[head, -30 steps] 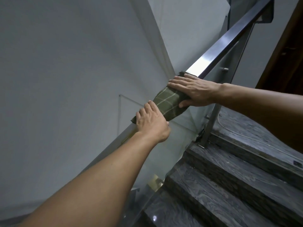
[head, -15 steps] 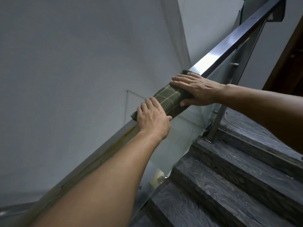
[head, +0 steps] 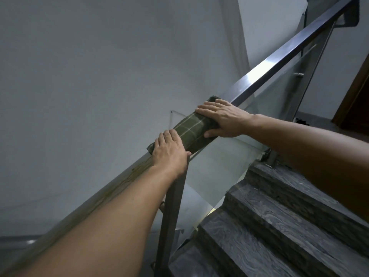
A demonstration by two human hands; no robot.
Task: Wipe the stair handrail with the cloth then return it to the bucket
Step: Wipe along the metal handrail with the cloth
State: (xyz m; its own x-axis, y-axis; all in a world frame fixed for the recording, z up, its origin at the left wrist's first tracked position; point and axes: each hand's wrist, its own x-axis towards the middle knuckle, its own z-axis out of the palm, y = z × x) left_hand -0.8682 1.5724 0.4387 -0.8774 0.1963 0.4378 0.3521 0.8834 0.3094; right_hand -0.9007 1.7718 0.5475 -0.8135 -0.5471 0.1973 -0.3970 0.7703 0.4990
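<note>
A dark green checked cloth point(head: 190, 128) is wrapped over the metal stair handrail point(head: 279, 58), which rises from lower left to upper right. My left hand point(head: 171, 150) grips the cloth's lower end around the rail. My right hand point(head: 221, 118) presses on the cloth's upper end, fingers over the top and thumb underneath. Below the cloth the rail point(head: 123, 180) shows a wet brownish streak. No bucket is in view.
A glass panel point(head: 229, 162) hangs under the rail, held by metal posts point(head: 171, 216). Dark marbled stone steps point(head: 279, 216) climb on the right. A plain grey wall point(head: 89, 86) fills the left. A brown door frame point(head: 357, 90) stands at the far right.
Both hands and the cloth hold the same grip on the rail. The view has pulled back slightly, so more of the lower rail and a post now show.
</note>
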